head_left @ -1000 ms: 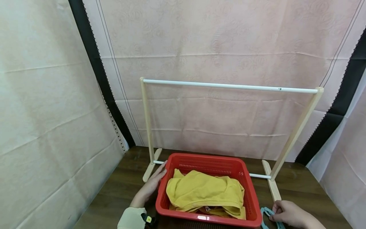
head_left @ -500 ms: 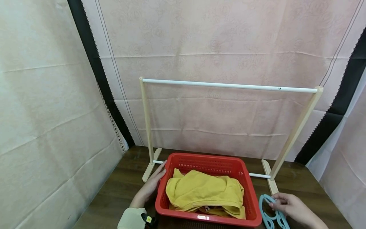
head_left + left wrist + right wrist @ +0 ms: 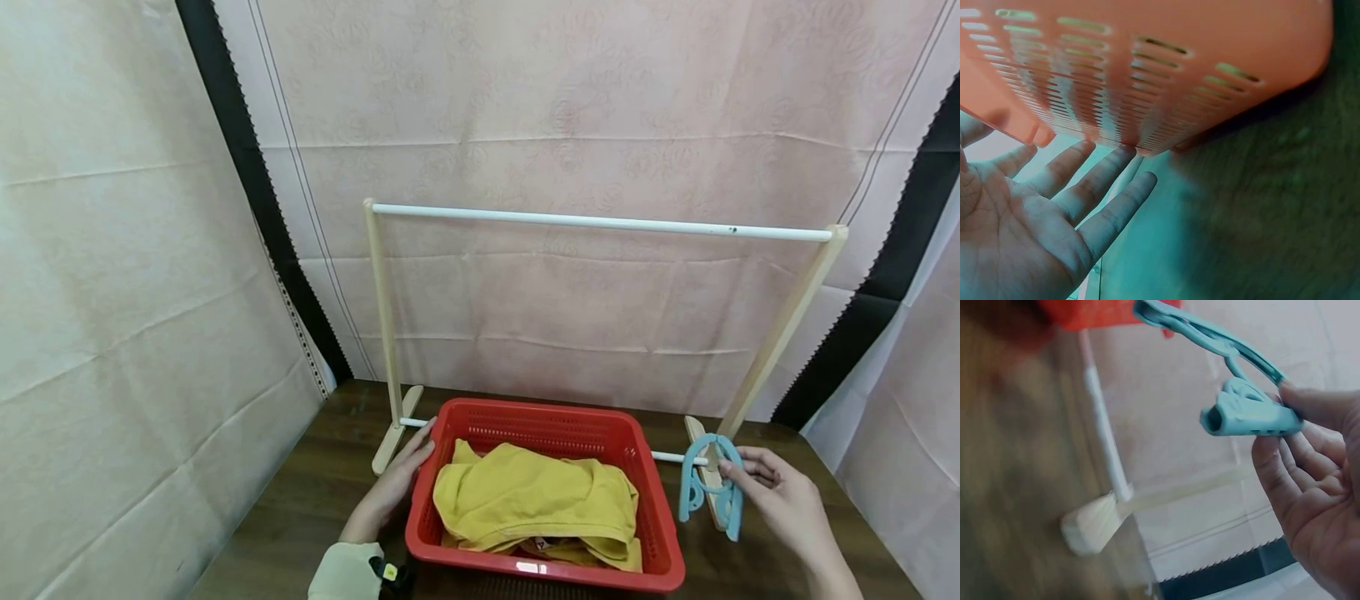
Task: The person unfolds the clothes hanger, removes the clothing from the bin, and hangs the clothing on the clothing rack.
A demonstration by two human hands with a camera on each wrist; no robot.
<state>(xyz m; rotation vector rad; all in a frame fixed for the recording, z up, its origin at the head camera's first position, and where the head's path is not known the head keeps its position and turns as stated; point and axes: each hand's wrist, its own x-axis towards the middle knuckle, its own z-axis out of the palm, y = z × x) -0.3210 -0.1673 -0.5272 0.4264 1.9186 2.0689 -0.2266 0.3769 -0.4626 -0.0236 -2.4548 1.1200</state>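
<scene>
A red perforated plastic basket (image 3: 543, 409) stands on the table with folded yellow cloth (image 3: 540, 496), seemingly a garment, inside. My left hand (image 3: 397, 483) lies along the basket's left side. In the left wrist view its fingers (image 3: 1100, 181) are spread and nearly straight, tips at the slotted wall. Right of the basket, my right hand (image 3: 787, 500) pinches a light-blue folding clothes hanger (image 3: 735, 504) between thumb and fingers, raised off the table. The right wrist view shows the hanger (image 3: 1254, 419) with its arms folded, one hollow end facing the camera.
Behind the basket stands a wooden rack with a white top bar (image 3: 600, 222). Its right post (image 3: 783, 333) and right foot (image 3: 693, 429) are close to the hanger. The brown tabletop (image 3: 300, 500) meets pale cloth walls (image 3: 562, 100) at the back and sides.
My right hand has lifted the hanger up from the table beside the basket, turning it more upright in front of the rack's right foot. The left hand and basket stay put.
</scene>
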